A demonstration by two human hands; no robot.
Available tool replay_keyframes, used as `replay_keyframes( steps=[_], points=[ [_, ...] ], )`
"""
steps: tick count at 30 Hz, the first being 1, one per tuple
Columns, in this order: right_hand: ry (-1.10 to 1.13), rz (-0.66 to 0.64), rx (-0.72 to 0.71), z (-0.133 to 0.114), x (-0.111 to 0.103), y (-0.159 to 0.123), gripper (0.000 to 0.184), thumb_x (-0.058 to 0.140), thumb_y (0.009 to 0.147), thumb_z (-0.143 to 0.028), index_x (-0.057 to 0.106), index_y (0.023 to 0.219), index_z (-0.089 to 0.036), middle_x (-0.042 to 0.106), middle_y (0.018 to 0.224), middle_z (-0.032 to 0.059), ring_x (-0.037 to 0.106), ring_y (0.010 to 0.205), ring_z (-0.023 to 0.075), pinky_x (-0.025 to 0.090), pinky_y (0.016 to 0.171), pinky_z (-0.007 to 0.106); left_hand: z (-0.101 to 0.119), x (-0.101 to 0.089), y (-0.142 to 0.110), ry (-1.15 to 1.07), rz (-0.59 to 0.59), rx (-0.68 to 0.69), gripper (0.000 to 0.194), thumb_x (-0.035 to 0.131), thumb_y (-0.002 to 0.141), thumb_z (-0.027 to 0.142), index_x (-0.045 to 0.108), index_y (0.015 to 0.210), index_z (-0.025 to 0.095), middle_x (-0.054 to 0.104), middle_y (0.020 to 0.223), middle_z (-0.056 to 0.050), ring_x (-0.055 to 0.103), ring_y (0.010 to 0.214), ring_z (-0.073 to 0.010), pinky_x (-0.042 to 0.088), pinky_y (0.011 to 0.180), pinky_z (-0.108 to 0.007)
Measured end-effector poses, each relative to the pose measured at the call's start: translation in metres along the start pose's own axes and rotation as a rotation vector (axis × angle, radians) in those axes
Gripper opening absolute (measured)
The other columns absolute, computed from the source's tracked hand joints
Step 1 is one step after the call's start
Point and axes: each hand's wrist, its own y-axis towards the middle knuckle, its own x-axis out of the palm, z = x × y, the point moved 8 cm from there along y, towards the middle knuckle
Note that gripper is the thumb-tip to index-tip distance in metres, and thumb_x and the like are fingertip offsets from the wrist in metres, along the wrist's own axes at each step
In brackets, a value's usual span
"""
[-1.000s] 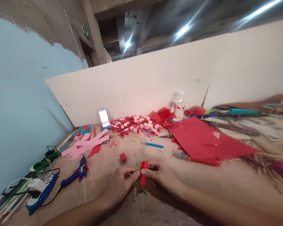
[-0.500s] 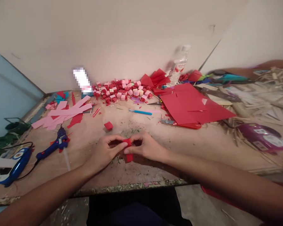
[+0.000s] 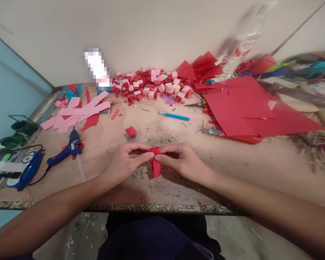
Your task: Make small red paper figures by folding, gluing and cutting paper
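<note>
Between my two hands is a folded red paper strip [image 3: 156,168], its top bent over and its lower end hanging down. My left hand [image 3: 130,159] pinches it from the left with thumb and forefinger. From the other side my right hand [image 3: 184,160] pinches the same strip, the two thumbs almost meeting on its front. Just beyond my left hand lies a small folded red paper piece [image 3: 131,131] on the wooden table [image 3: 111,196]. Green crumbs are scattered under and around my hands.
Pink paper strips [image 3: 78,113] and a blue glue gun [image 3: 70,148] lie left. Against the wall are small pink-and-red paper cubes [image 3: 151,94] and a bright phone [image 3: 96,66]. A blue pen [image 3: 176,116], box cutter [image 3: 233,137], red sheets [image 3: 241,104] and plastic bottle [image 3: 238,47] sit beyond, toward the right.
The view has shifted, so the table things appear higher and the right side larger. Both hands still pinch the red strip; more of its hanging end now shows as a loop.
</note>
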Motion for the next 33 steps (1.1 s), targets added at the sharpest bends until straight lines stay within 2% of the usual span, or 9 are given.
replay_keyframes(
  steps=[4, 10, 17, 25, 30, 33],
  points=[
    [0.001, 0.011, -0.020, 0.0002, -0.0010, 0.0008, 0.027, 0.079, 0.089, -0.045, 0.081, 0.084, -0.018, 0.074, 0.078, 0.0034, 0.060, 0.069, 0.0166, 0.048, 0.066, 0.030, -0.0040, 0.0004, 0.0024, 0.003, -0.018, 0.016, 0.013, 0.085, 0.081, 0.032, 0.084, 0.084, 0.020, 0.076, 0.069, -0.003, 0.071, 0.062, -0.0153, 0.061, 0.061, -0.025],
    [0.003, 0.031, -0.002, 0.0032, -0.0020, 0.0010, 0.024, 0.079, 0.089, -0.040, 0.082, 0.083, -0.017, 0.076, 0.078, 0.0040, 0.063, 0.069, 0.0162, 0.049, 0.065, 0.029, -0.0003, 0.0007, 0.0003, 0.018, -0.022, 0.041, 0.007, 0.081, 0.083, 0.027, 0.083, 0.083, 0.020, 0.076, 0.067, -0.001, 0.072, 0.061, -0.0152, 0.062, 0.059, -0.024],
    [0.048, 0.028, 0.057, 0.0071, 0.0001, 0.0003, 0.031, 0.084, 0.086, -0.047, 0.079, 0.078, -0.018, 0.060, 0.056, -0.0022, 0.048, 0.048, 0.0096, 0.035, 0.044, 0.024, 0.0040, 0.0009, -0.0008, 0.045, -0.010, 0.051, 0.007, 0.080, 0.085, 0.027, 0.083, 0.084, 0.021, 0.076, 0.067, -0.001, 0.072, 0.060, -0.0155, 0.062, 0.058, -0.024],
    [0.075, 0.026, 0.057, 0.0059, 0.0014, -0.0008, 0.031, 0.087, 0.084, -0.044, 0.077, 0.074, -0.016, 0.058, 0.055, -0.0030, 0.046, 0.046, 0.0079, 0.032, 0.043, 0.022, 0.0043, 0.0027, -0.0022, 0.010, -0.024, 0.064, 0.006, 0.081, 0.085, 0.025, 0.084, 0.086, 0.019, 0.079, 0.072, -0.002, 0.074, 0.063, -0.0142, 0.062, 0.060, -0.020],
    [0.070, 0.007, 0.046, 0.0035, 0.0031, -0.0006, 0.027, 0.087, 0.084, -0.040, 0.080, 0.076, -0.016, 0.055, 0.052, -0.0043, 0.042, 0.045, 0.0073, 0.029, 0.042, 0.022, -0.0009, 0.0048, -0.0024, -0.014, -0.045, 0.009, 0.010, 0.080, 0.087, 0.026, 0.083, 0.090, 0.016, 0.081, 0.076, -0.002, 0.077, 0.067, -0.0143, 0.065, 0.066, -0.020],
    [0.091, 0.021, 0.047, 0.0027, 0.0018, -0.0008, 0.025, 0.089, 0.081, -0.039, 0.082, 0.078, -0.016, 0.059, 0.056, -0.0030, 0.045, 0.049, 0.0079, 0.033, 0.045, 0.022, 0.0039, 0.0027, -0.0022, 0.025, -0.026, 0.047, 0.009, 0.080, 0.087, 0.025, 0.084, 0.088, 0.016, 0.082, 0.080, -0.002, 0.078, 0.071, -0.0141, 0.065, 0.066, -0.018]
  ],
)
